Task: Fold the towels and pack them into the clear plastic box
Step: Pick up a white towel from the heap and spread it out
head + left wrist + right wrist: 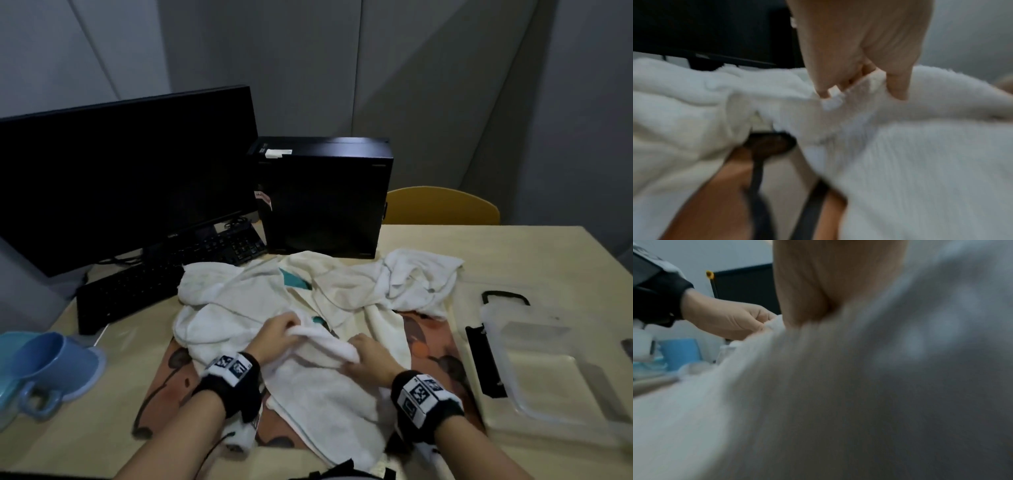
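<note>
A heap of white towels [260,294] lies rumpled across the middle of the table. The nearest white towel [325,397] is lifted at its far edge. My left hand [279,334] pinches that raised edge between thumb and fingers, plain in the left wrist view at my left hand [861,84] on the towel [920,162]. My right hand [368,356] grips the same edge further right; the towel [838,402] fills the right wrist view and hides my fingertips. The clear plastic box [555,373] sits at the right, nothing in it.
A black monitor [126,185], keyboard [137,291] and computer tower [325,195] stand behind the towels. A blue mug [41,356] is at the left edge. A patterned mat [435,346] lies under the towels. A yellow chair back [442,205] rises beyond the table.
</note>
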### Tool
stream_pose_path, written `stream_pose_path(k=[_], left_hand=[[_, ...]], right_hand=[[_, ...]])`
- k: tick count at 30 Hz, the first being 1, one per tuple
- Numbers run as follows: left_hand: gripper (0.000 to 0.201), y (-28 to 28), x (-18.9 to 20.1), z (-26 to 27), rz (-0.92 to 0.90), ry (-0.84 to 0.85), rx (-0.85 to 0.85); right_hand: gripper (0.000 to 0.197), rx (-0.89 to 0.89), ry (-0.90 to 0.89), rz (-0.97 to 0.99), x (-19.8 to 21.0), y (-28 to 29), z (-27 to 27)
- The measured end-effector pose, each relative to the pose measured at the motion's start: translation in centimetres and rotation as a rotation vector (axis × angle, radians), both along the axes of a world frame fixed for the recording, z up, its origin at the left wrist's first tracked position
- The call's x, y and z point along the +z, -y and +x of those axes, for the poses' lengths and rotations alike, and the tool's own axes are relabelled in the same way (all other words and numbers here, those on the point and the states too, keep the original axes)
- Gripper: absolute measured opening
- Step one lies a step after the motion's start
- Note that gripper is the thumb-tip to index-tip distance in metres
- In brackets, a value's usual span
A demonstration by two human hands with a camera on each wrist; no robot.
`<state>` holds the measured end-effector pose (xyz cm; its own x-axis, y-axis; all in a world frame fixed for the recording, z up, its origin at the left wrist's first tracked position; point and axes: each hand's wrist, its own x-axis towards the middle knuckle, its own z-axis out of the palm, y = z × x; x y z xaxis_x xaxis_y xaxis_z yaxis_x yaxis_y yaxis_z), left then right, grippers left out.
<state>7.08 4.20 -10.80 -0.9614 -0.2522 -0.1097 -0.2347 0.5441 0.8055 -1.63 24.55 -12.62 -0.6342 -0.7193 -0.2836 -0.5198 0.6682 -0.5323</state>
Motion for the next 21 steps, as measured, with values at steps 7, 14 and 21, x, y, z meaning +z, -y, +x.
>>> stream_pose_path(k=[7, 14, 21], left_hand=[[0.029, 4.3, 11.0, -3.3, -0.021, -0.229, 0.017], [0.024, 9.2, 17.3, -4.0, -0.318, -0.474, 0.42], [0.018, 7.7, 23.0, -4.7, -0.301, -0.58, 0.352]], right_hand=[[0.016, -0.065, 0.145, -0.501, 13.7, 0.8, -4.1], [0.014, 0.035, -0.265, 0.159, 18.6, 0.3, -10.1], [0.021, -0.066, -0.307, -0.355, 23.9, 3.7, -8.7]])
